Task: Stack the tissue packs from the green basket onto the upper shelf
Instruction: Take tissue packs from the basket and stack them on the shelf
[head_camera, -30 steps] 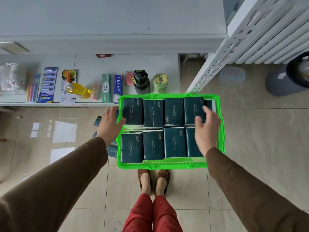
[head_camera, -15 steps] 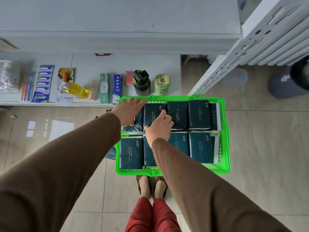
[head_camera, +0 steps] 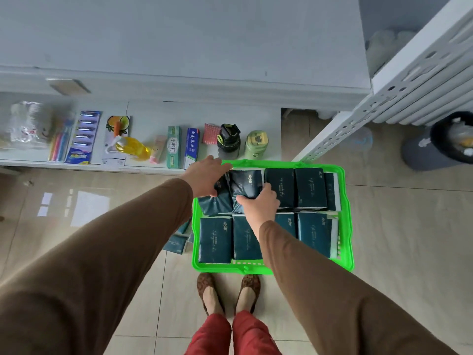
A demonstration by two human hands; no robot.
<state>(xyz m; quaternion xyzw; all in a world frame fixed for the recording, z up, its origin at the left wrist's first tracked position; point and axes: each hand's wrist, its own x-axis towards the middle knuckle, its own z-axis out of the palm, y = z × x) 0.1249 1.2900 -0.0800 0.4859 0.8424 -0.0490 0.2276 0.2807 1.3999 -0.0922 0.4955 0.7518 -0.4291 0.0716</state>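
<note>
Only the head camera here, looking straight down past my arms. My left hand [head_camera: 204, 176] has its fingers curled over the far-left tissue pack [head_camera: 213, 201] in the back row of the green basket [head_camera: 346, 226], and my right hand [head_camera: 258, 201] is clamped on the near edge of the pack next to it [head_camera: 245, 184], thumb on one side and fingers on the other. So both hands are close together, each pinching its own pack, nothing lifted clear yet as far as I can tell.

The rest of the packs [head_camera: 311, 187] sit to the right of my right hand and in the row nearer my feet, packed tight edge to edge. The upper shelf [head_camera: 179, 47] is the big pale surface beyond my hands, above the lower shelf [head_camera: 143, 119] with the toothpaste boxes [head_camera: 174, 146] and two bottles [head_camera: 229, 142].

How they'll handle, my guess: light, squashy, wrapped in shiny dark plastic. You can see the two I'm holding already crumpling and tilting under my fingers, so they give a lot. The film looks slippery, so I'd grab across the short sides with the whole hand rather than pinching a corner, which would probably just stretch the wrapper. Not fragile, a drop wouldn't matter. Being soft, they may stack a bit wobbly unless laid flat and squared up.
</note>
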